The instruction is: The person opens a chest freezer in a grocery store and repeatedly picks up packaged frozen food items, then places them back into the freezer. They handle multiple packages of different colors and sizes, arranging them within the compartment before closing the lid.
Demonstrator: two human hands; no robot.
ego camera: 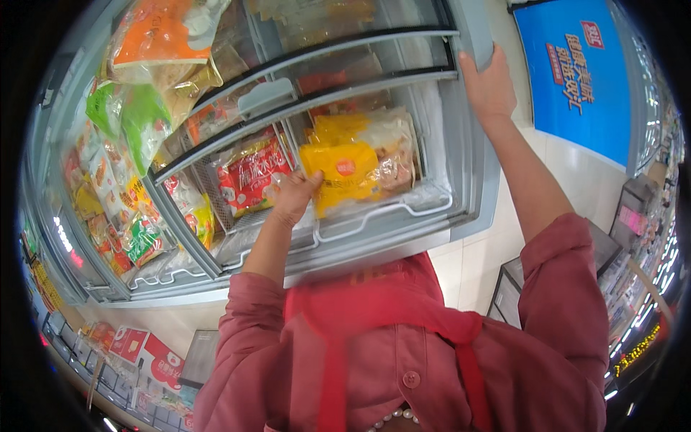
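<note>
My left hand point(296, 197) reaches into a chest freezer and pinches the left edge of a yellow plastic food bag point(351, 170) between thumb and fingers. This bag lies in front of other clear and yellow bags point(399, 146) in a wire basket point(378, 211). Just left of that hand is a red bag of frozen dumplings point(251, 175) in the neighbouring compartment. My right hand point(494, 86) grips the grey right-hand rim of the freezer point(468, 129), its thumb on the top edge and its fingers partly hidden.
Framed glass sliding lids point(372, 86) cover the compartments behind. Orange-white point(162, 48) and green point(143, 116) bags rest on the glass at upper left. More packets point(143, 237) fill the left section. A blue printed panel point(577, 81) stands across the tiled floor point(561, 162).
</note>
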